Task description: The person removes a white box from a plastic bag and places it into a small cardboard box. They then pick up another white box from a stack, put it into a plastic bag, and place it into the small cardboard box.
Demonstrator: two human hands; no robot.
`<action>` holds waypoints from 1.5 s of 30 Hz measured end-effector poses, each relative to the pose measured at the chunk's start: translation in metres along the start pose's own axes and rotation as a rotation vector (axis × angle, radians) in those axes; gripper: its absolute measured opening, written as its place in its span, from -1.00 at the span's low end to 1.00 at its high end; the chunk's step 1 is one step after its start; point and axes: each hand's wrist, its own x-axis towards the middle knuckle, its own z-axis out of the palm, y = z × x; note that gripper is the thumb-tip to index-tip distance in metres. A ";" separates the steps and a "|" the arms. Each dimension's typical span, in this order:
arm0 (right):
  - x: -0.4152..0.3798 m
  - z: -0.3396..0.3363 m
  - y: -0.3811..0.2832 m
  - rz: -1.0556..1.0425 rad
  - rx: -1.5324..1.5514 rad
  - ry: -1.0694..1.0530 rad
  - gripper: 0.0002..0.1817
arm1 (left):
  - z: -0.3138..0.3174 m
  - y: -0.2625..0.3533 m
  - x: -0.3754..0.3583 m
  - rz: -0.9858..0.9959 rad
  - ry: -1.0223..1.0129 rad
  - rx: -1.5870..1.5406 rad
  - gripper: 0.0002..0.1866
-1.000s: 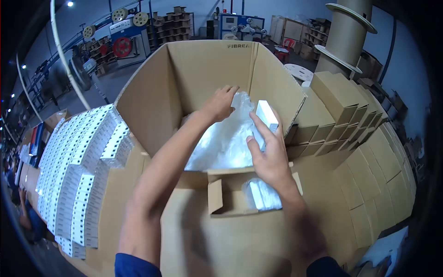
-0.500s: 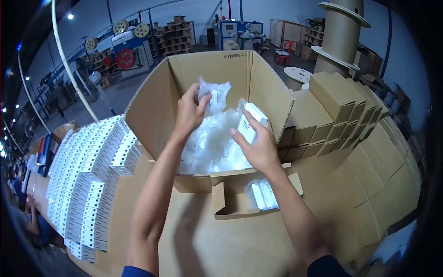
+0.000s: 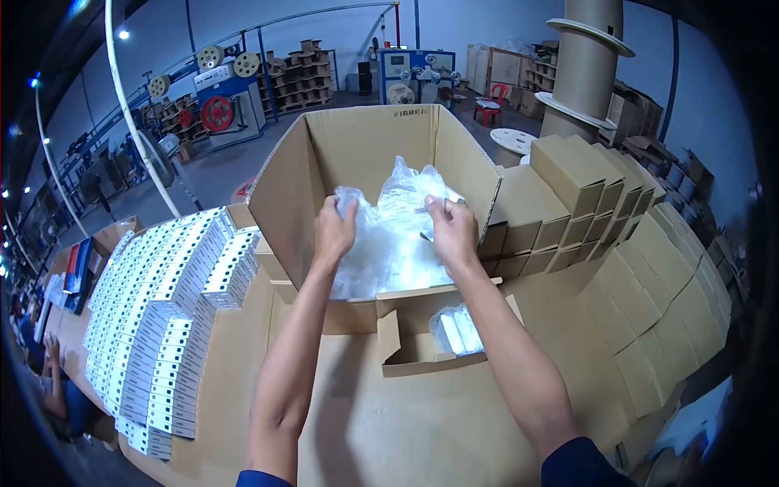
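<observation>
Both hands are over the large open cardboard box (image 3: 280, 195), which holds a heap of clear plastic bags (image 3: 377, 252). My left hand (image 3: 337, 231) pinches the edge of a clear bag at the left of the heap. My right hand (image 3: 452, 231) has its fingers closed on a crumpled clear bag (image 3: 410, 191) at the right. No white box shows in either hand. In front of the large box, a small open carton (image 3: 389, 337) holds wrapped white items (image 3: 458, 331) at its right end.
Stacked white boxes (image 3: 162, 308) with labels fill the left of the table (image 3: 381, 422). Brown cartons (image 3: 576, 183) are piled at the right, with flat cardboard (image 3: 665, 284) beside them. A person's arm (image 3: 55, 377) shows at far left.
The white box that was in my right hand is no longer visible. My right hand now grips clear plastic; my left hand has lowered. The view has shifted slightly.
</observation>
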 end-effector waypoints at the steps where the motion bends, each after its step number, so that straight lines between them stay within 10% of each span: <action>1: -0.001 -0.004 0.001 -0.027 -0.009 -0.011 -0.63 | 0.005 0.000 -0.003 0.019 0.045 0.000 -0.44; 6: -0.031 -0.021 0.004 -0.370 -0.007 -0.022 -0.63 | -0.038 0.063 -0.051 0.141 -0.140 -0.331 -0.35; 10: -0.088 -0.047 -0.019 -0.426 0.037 -0.088 -0.67 | -0.049 0.091 -0.111 0.140 -0.372 -0.547 -0.76; 25: -0.311 -0.176 0.010 0.279 0.878 -0.279 -0.77 | -0.047 0.103 -0.426 -0.225 -0.123 -1.014 -0.73; 36: -0.399 -0.229 0.050 0.200 0.240 -0.291 -0.72 | -0.051 0.107 -0.481 -0.289 0.188 -1.119 -0.78; 42: -0.395 -0.242 0.031 0.017 0.042 -0.263 -0.76 | -0.083 0.136 -0.477 0.494 0.164 -0.063 -0.59; 45: -0.400 -0.238 0.023 -0.063 0.013 -0.220 -0.76 | -0.083 0.164 -0.478 0.571 0.012 0.181 -0.59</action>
